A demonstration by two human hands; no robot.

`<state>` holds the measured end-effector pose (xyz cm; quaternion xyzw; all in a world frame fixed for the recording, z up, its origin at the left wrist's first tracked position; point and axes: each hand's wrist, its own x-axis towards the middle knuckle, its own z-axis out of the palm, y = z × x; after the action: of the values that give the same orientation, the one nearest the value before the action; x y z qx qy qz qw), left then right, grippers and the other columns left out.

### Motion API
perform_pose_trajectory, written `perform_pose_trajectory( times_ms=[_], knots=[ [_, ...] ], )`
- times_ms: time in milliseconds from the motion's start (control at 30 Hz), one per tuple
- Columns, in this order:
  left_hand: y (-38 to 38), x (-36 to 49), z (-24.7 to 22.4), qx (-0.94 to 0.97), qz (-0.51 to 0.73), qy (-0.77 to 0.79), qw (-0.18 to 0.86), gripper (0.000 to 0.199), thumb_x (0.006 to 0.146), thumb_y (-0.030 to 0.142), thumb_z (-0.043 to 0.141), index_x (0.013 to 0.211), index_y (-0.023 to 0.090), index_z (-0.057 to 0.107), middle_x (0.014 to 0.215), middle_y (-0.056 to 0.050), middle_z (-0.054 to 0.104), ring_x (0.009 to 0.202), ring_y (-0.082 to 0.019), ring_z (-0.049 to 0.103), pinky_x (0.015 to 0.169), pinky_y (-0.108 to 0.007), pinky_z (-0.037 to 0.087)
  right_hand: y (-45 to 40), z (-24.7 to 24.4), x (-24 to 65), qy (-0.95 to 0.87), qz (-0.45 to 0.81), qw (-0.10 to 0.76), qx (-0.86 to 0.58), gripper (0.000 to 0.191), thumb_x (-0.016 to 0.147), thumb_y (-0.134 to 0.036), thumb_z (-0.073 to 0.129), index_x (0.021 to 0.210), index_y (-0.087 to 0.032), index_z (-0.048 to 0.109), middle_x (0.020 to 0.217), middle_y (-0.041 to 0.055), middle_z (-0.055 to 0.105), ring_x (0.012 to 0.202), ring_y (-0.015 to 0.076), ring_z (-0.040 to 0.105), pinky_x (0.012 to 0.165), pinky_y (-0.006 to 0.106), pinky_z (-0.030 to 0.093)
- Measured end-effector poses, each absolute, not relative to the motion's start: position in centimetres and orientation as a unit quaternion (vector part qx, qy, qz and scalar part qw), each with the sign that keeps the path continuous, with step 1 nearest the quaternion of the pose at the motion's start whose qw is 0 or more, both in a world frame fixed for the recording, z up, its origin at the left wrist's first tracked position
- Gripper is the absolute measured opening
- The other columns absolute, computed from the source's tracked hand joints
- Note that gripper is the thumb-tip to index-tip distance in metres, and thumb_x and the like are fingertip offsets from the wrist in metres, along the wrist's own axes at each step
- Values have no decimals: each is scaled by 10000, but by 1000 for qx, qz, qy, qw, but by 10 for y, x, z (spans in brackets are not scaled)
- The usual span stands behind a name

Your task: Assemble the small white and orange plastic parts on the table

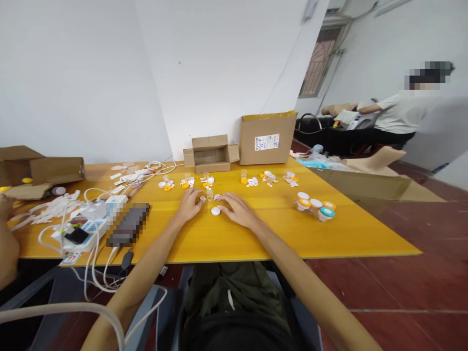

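Note:
My left hand (189,204) rests on the yellow table with its fingers curved and apart, beside a small pile of white pieces (203,198). Across from it, my right hand (237,210) lies with thumb and fingers spread, its fingertips at more small white pieces (217,197). Between the hands stands a small clear plastic jar (209,195). Nearer to me is a round white cap (215,211), close to my right thumb; whether they touch I cannot tell. Neither hand visibly holds anything.
Several groups of clear jars, orange lids (167,188) and white pieces line the back. Lidded jars (315,205) stand right. An open carton (212,158) and a taller box (268,139) are behind. Left are a power strip (95,223), cables and phone (128,224). Another person's arm (7,253) shows.

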<state>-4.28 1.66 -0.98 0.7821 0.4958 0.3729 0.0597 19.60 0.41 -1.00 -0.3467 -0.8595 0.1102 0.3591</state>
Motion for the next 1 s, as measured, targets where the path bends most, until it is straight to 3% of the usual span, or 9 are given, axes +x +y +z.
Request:
perform_pose_trajectory(
  times_ms=[233,433,567,800,1000],
  knots=[
    [20,-44,-13,798,352,486,56,86,893,229,609,952,230,672,983,-56,655,997,-238,604,942,-395,510,16,-18,202,-828,61,381,-406,198,953,-173,495,1047,-270,640,1055,81,656,1026,269,595,902,409,495],
    [18,-42,-12,795,347,495,57,60,890,231,602,931,231,646,983,-58,644,1003,-247,602,939,-400,507,24,-27,204,-824,48,370,-426,226,945,-179,519,1122,-262,632,1153,111,641,1050,301,572,939,469,480],
    [10,-37,-4,795,363,484,50,76,898,213,574,947,237,627,1000,-53,647,1025,-240,602,953,-388,500,27,-31,204,-827,50,358,-431,178,935,-193,566,1073,-250,663,1211,118,643,1096,297,574,948,464,482],
    [-16,-24,14,848,309,419,98,174,942,336,537,1050,218,605,994,-49,662,923,-209,638,890,-348,522,22,-20,203,-802,66,354,-476,95,888,-167,631,843,-240,671,929,65,720,925,236,643,825,353,499],
    [-22,-18,9,868,246,418,104,280,896,411,616,1107,232,574,1087,-66,671,939,-231,646,898,-367,522,16,-10,198,-763,175,384,-490,92,854,-178,647,780,-231,640,879,49,738,843,210,677,758,306,492]
  ],
)
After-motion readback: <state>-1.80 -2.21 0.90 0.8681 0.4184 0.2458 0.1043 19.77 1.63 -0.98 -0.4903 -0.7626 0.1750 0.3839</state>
